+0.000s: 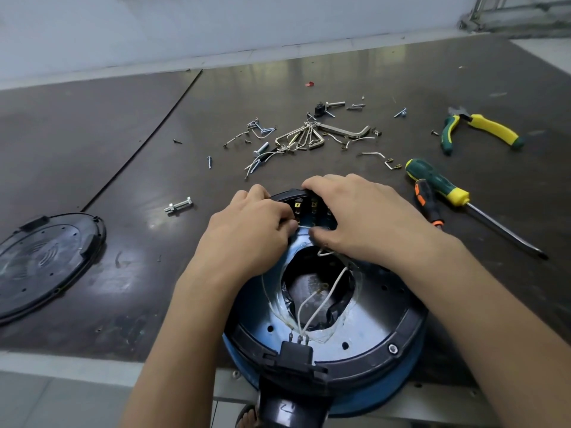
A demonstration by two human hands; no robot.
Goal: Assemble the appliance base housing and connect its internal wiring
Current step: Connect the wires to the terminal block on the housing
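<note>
Base housing [380, 322] sits beneath both hands (at the counter's [123, 149] near edge). Left hand [250, 223] pinches a white wire [301, 226] just below the spade terminals [314, 208]; right hand [364, 217] curls over the rim [287, 193]. The wire's end should push on straight, not twisted.

Workshop bench here: a dark, scuffed worktable [92, 125] against a bare wall [154, 26], loose screws [262, 128] and hex keys [304, 139] strewn about, pliers [491, 128] and two screwdrivers [437, 180] alongside.
</note>
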